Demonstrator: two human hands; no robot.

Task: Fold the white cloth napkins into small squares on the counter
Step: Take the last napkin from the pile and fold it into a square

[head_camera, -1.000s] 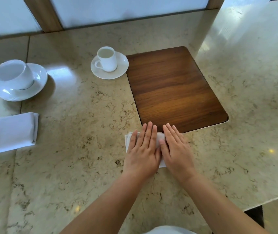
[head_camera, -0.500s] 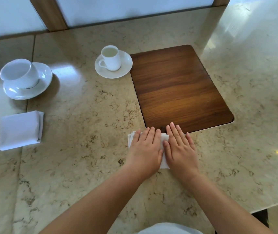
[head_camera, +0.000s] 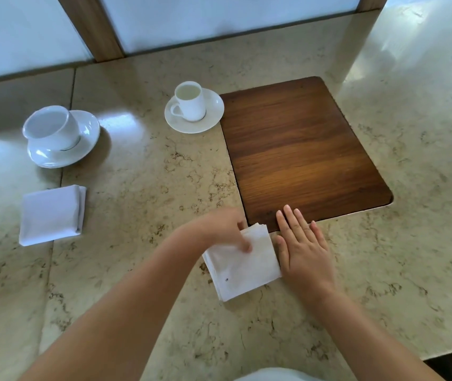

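Note:
A small folded white napkin point(head_camera: 246, 266) lies as a square on the marble counter point(head_camera: 142, 188), just in front of the wooden board. My left hand point(head_camera: 223, 229), blurred, grips the napkin's far left edge with thumb on top. My right hand point(head_camera: 304, 248) lies flat on the counter, fingers apart, touching the napkin's right edge. A second folded white napkin point(head_camera: 51, 215) rests at the left of the counter.
A dark wooden board point(head_camera: 299, 152) is set into the counter behind the hands. A small white cup on a saucer point(head_camera: 191, 107) stands left of the board. A larger cup and saucer point(head_camera: 57, 136) stand at far left. The counter edge runs at lower right.
Both hands were pressing flat on the napkin. Now my left hand has shifted left and taken the napkin's edge, and my right hand has slid off to its right side.

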